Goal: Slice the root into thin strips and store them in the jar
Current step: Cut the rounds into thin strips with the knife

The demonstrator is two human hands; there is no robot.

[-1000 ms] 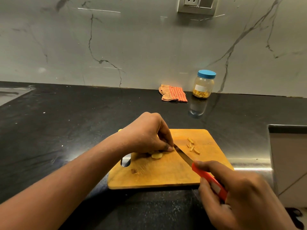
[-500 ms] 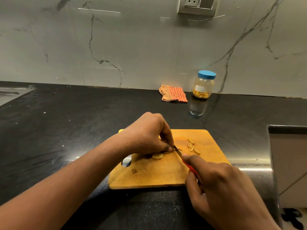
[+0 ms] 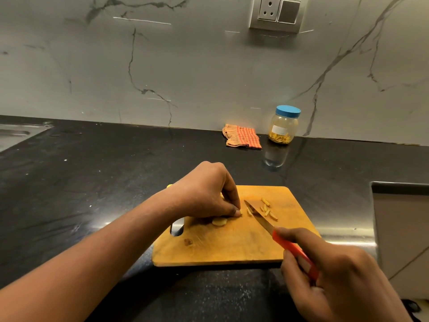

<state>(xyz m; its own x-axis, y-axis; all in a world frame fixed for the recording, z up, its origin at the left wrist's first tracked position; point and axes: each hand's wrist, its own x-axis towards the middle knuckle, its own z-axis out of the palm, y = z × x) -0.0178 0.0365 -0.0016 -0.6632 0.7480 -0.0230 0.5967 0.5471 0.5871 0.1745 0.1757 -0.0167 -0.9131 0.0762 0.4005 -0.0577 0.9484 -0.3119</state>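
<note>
At centre frame, the left hand pinches the root against the cutting board with curled fingertips, while the right hand, closed round the red-handled knife, has drawn the blade back toward lower right, off those fingertips. Another strip likely joins the cut strips; the lidded jar waits upper right, well apart.

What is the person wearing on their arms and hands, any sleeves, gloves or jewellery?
Nothing shows. The left hand and right hand are bare, with no gloves, rings or bands in view. The left forearm is uncovered as far as it shows, with no sleeve or watch. Of the right arm only the wrist shows, also bare.
</note>
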